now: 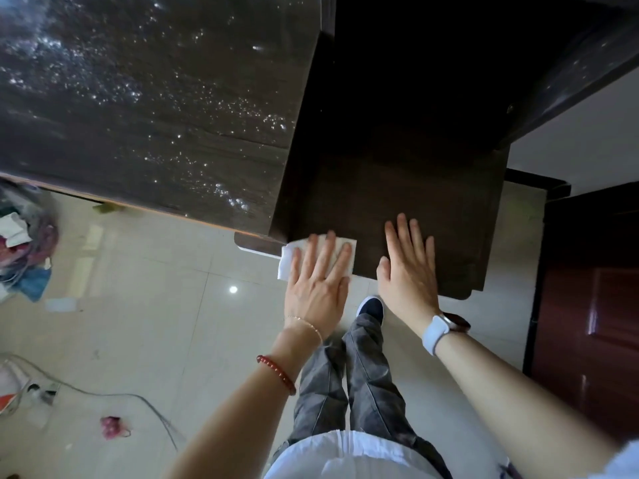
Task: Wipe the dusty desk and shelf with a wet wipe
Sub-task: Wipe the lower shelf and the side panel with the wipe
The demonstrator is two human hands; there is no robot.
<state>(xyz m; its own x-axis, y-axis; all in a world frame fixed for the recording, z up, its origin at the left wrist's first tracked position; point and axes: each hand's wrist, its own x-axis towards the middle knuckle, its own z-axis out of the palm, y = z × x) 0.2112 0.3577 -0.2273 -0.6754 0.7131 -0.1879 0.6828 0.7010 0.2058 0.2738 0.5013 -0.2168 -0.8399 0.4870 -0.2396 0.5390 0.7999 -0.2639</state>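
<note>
Bare shelf (397,188) ahead of hands; desk (145,98) side panel walls left edge.

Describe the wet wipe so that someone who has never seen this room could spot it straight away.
Find the big dark wooden desk and the lower dark shelf beside it. At the shelf's near left corner, the left hand presses flat on the wet wipe. It is the only white sheet on the dark wood, partly overhanging the edge; the right hand beside it lies on bare wood.
</note>
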